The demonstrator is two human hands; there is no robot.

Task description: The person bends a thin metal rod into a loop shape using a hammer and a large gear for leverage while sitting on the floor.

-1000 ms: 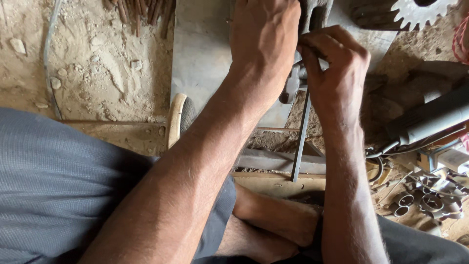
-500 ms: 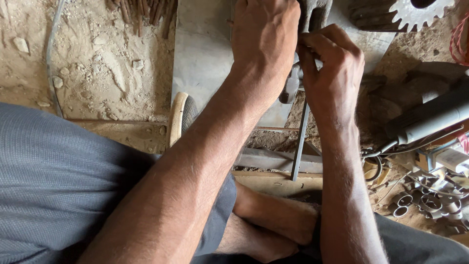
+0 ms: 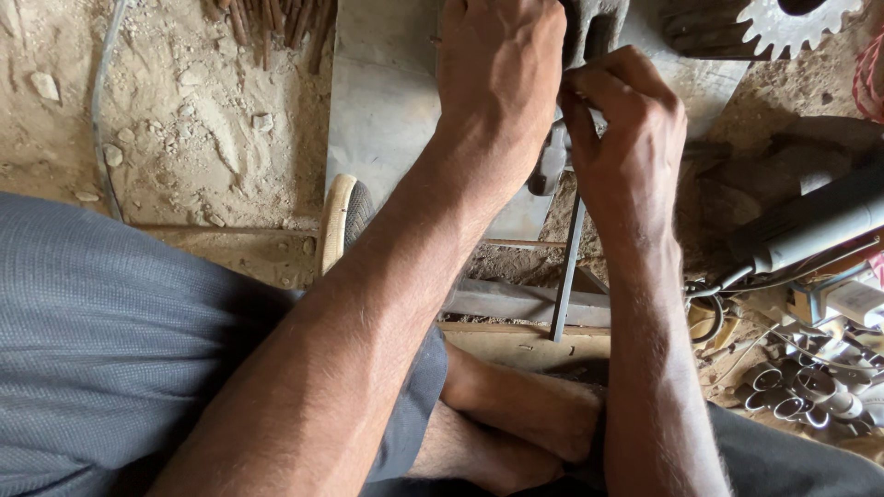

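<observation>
Metal rod (image 3: 568,267), a thin grey bar, is running from the hands at the upper centre of the frame down to the wooden plank (image 3: 525,304) in the lower centre. The left hand (image 3: 497,74) is curling closed over a metal fitting (image 3: 551,166) at the rod's top, while the right hand (image 3: 626,138) is pinching its fingertips (image 3: 575,92) together on something small there; what exactly they are gripping is hidden. Judging by this, a fastening or adjusting step is going on at the rod's upper end, and it is calling for steady fingers and a firm brace. Counting: one rod, one grey metal plate (image 3: 387,120) at upper centre, one toothed sprocket (image 3: 792,23) at upper right, one grey-handled tool (image 3: 810,225) at right, several metal rings (image 3: 801,391) at lower right, too clustered to count.
</observation>
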